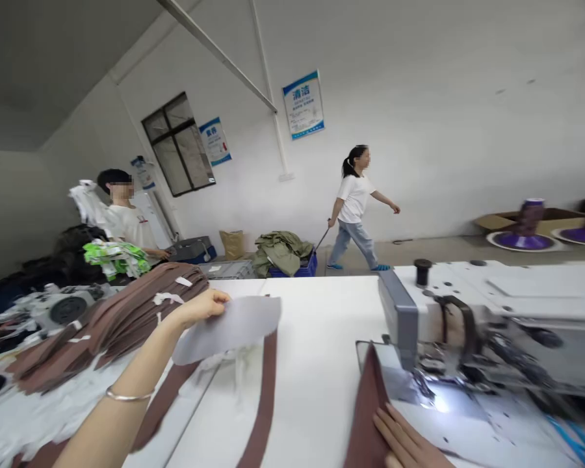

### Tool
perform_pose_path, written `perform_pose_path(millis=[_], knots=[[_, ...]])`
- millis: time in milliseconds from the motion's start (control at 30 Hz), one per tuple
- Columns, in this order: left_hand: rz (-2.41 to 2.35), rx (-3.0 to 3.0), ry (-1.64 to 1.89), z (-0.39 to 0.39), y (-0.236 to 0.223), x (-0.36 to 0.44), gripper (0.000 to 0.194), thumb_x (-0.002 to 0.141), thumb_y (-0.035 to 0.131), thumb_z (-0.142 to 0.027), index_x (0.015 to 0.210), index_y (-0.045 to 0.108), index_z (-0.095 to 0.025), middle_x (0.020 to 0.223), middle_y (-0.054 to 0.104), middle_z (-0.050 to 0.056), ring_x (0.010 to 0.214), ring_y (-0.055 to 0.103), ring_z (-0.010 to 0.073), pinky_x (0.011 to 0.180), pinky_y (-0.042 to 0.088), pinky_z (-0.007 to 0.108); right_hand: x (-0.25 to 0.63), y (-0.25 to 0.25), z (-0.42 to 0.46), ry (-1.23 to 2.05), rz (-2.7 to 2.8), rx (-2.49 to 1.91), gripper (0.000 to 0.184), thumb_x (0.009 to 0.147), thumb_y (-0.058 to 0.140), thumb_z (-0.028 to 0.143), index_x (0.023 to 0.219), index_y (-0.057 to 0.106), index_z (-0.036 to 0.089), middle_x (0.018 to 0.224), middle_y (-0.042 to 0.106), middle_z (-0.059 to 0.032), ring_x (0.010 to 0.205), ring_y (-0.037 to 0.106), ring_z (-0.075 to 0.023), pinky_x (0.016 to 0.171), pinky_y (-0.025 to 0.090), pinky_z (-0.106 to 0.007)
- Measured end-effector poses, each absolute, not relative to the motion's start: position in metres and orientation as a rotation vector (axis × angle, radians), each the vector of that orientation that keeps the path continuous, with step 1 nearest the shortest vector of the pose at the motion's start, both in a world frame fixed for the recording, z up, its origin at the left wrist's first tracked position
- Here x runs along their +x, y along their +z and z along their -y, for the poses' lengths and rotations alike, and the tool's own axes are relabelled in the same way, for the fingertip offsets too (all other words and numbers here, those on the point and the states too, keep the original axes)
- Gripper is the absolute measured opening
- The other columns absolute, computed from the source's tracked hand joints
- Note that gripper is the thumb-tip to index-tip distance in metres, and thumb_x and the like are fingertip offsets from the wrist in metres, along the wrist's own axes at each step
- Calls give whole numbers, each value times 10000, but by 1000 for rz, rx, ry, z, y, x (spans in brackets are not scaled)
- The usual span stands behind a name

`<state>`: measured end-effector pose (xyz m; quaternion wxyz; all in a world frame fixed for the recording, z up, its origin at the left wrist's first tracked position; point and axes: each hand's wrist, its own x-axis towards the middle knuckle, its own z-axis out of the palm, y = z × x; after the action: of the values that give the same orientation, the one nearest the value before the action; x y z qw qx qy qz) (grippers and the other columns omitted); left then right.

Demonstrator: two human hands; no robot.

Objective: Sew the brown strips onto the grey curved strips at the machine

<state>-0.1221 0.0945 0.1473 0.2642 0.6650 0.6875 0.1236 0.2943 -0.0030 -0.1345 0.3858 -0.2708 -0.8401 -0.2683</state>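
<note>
My left hand (202, 309) is closed in a pinch on the edge of a thin grey curved sheet (244, 322), lifted above the white tabletop. Whether that sheet is cloth or paper I cannot tell. Under it runs a narrow brown fabric strip (267, 390). My right hand (409, 442) lies at the bottom edge with fingers stretched flat on a folded brown fabric piece (365, 416). That piece's tip reaches the plate of a white sewing machine (468, 286), whose lamp lights the needle area. My right thumb is hidden.
Bundled brown fabric pieces (146, 312) are piled at the left. Thread cones (531, 221) stand behind the machine. Beyond the table, a person (355, 195) walks, pulling a blue crate (297, 265) heaped with green cloth. Another person (127, 221) is at the far left.
</note>
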Motion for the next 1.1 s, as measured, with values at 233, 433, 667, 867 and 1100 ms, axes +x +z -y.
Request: perform_pose_path(millis=[233, 433, 667, 867, 1100], knots=[[-1318, 1812, -191, -68, 38, 0, 379, 539, 424, -194, 829, 661, -139, 695, 610, 8, 604, 517, 137, 528, 297, 224, 294, -87, 32, -691, 2511, -653, 219, 859, 468, 121, 652, 488, 190, 682, 634, -71, 672, 597, -180, 853, 492, -419], [-1396, 2567, -265, -41, -13, 62, 583, 729, 346, -20, 1204, 654, -157, 1225, 640, 128, 1149, 588, 267, 973, 451, 412, 299, -98, 57, -610, 2444, -737, 245, 807, 509, 137, 586, 422, 194, 578, 521, -9, 542, 485, -143, 630, 455, -305], [-617, 3217, 442, 32, -77, 121, 982, 665, 396, -21, 1555, -9, -112, 1477, 428, 166, 1362, 409, 311, 1045, 431, 514, 307, -108, 61, -586, 2364, -699, 200, 845, 467, 134, 663, 539, 174, 667, 621, -64, 650, 587, -177, 915, 489, -400], [-883, 3277, 664, 10, -119, 129, 828, 816, 328, 2, 1550, -41, -104, 1369, 548, 160, 1256, 528, 255, 999, 460, 418, 307, -106, 62, -440, 2379, -775, 245, 831, 475, 116, 602, 521, 189, 762, 668, -72, 774, 627, -184, 1028, 460, -380], [-981, 3426, 772, -10, -117, 128, 427, 867, 370, -36, 1217, 612, -70, 1286, 609, 160, 1213, 535, 303, 1025, 381, 502, 309, -111, 63, -420, 2363, -809, 187, 878, 500, 132, 708, 576, 153, 1001, 713, -95, 1009, 647, -200, 1061, 444, -358]])
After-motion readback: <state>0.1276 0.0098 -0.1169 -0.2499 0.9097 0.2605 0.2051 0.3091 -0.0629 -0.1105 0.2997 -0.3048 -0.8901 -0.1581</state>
